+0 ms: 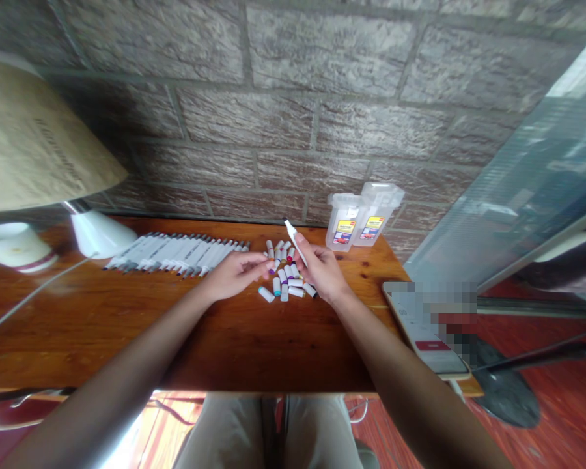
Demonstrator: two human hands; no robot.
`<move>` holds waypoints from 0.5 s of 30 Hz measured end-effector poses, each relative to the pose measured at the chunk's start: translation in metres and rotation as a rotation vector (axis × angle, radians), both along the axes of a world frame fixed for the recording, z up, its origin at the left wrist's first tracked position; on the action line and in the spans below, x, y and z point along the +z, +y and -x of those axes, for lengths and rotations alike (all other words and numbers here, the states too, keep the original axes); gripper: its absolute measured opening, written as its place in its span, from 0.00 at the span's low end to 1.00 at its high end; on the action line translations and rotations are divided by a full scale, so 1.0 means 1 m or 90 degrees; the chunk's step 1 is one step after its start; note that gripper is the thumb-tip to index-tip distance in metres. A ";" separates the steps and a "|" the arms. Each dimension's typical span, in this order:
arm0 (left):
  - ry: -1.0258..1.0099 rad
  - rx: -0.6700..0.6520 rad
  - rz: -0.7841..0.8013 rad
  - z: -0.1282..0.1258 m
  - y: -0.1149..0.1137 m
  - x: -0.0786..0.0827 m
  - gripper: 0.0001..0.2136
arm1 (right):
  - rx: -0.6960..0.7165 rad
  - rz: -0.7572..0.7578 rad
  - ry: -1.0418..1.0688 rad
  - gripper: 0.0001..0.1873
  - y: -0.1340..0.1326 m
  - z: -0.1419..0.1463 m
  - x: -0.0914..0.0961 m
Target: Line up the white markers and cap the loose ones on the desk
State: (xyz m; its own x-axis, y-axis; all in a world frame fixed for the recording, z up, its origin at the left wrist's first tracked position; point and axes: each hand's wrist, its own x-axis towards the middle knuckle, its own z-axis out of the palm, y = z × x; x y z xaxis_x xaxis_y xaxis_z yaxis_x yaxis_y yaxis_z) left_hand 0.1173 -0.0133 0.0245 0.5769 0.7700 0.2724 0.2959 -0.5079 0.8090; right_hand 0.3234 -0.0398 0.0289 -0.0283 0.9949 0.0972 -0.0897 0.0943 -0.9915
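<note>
Holding a white marker (293,240) in my right hand (322,273), I have my fingers clamped around its lower half, so that the barrel slants up and away from me with its dark tip towards the brick wall (283,117). My left hand (237,275) lies just across from it, palm turned inward, with thumb and fingertips drawn close together at a small cap (272,266) on the near side of the heap. I cannot tell whether that cap is truly pinched or only touched. Between my two hands, a little back from the middle of the tabletop (127,326), lies the loose heap of caps (287,281), white with coloured ends, some touching one another and a few strayed towards me. Left of the heap, along the back edge, a long row of markers (176,254) lies side by side, barrels touching, all slanted the same way. At the back right corner two clear plastic boxes (344,221) stand upright against the wall, just beside each other, each with a yellow and red label. A lamp (95,231) with a white foot stands at the back left, its pale shade hanging over that corner, and its cord runs off across the wood to the left edge. A flat white device (437,355) lies along the right edge, partly blurred.
</note>
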 end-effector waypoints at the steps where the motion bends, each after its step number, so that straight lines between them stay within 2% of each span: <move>1: -0.012 0.002 0.003 0.000 0.000 0.000 0.16 | 0.008 -0.010 -0.003 0.29 0.000 0.000 0.000; 7: -0.110 0.023 0.036 0.000 0.000 0.004 0.19 | 0.099 -0.067 -0.077 0.23 -0.002 0.004 -0.006; 15: -0.128 0.014 0.078 0.002 0.000 0.008 0.15 | 0.232 -0.050 -0.071 0.21 -0.006 0.007 -0.003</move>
